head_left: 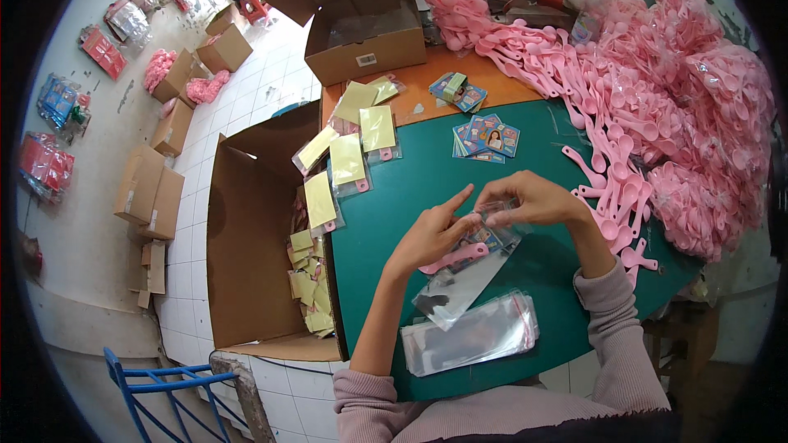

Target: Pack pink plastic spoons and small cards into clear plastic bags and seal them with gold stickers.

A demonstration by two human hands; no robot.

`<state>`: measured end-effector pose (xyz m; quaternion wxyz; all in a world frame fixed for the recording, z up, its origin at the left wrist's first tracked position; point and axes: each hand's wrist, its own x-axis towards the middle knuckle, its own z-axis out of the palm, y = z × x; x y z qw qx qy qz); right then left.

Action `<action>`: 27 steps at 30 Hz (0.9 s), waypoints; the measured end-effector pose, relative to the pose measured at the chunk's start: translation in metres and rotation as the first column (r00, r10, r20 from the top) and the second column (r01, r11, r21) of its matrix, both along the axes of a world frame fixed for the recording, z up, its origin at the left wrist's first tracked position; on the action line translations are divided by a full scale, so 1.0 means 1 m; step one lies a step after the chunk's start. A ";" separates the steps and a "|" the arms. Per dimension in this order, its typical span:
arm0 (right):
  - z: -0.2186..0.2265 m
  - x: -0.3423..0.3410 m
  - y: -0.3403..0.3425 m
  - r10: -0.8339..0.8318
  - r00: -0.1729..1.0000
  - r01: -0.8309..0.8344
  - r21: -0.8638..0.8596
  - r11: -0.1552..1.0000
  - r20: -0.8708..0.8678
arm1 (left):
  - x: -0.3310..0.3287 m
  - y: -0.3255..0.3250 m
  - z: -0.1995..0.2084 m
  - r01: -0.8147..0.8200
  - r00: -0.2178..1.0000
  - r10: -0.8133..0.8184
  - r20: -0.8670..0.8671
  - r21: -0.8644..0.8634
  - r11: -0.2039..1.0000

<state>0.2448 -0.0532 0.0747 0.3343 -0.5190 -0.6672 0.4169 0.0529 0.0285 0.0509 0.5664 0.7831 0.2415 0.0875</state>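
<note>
A clear plastic bag [451,299] is between my hands over the green table. Inside or against it are a printed card [487,238] and a pink spoon [454,258]; I cannot tell exactly how they lie. My left hand [435,234] grips the bag's upper left side, its index finger stretched out. Bent fingers of my right hand [529,198] pinch the bag's top edge. Below lies a stack of clear bags [472,336]. Blue printed cards [486,139] are fanned out beyond my hands, with a banded bundle of cards [458,92] behind them.
Loose pink spoons [611,189] and bagged spoons [698,115] pile up at right. Filled packs with yellow cards [347,158] lie at the table's left edge, beside a large carton [263,238] holding more. An open box [365,41] stands at the back. A blue metal frame [168,385] is lower left.
</note>
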 end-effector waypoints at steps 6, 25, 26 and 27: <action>0.011 -0.009 -0.002 0.032 0.993 -0.035 0.028 0.999 0.118 | 0.002 0.000 -0.006 0.014 1.000 -0.013 -0.011 0.077 0.997; 0.019 -0.029 -0.014 -0.264 0.957 0.216 0.312 0.925 0.120 | -0.011 -0.012 -0.016 -0.154 0.933 0.316 0.172 -0.605 0.782; 0.010 -0.028 -0.013 -0.117 0.988 0.078 0.330 0.941 0.099 | -0.013 -0.019 -0.018 -0.147 0.935 0.309 0.173 -0.606 0.782; 0.006 -0.030 -0.013 -0.121 0.988 0.094 0.244 0.965 0.096 | -0.013 -0.028 -0.017 -0.154 0.951 0.292 0.098 -0.669 0.727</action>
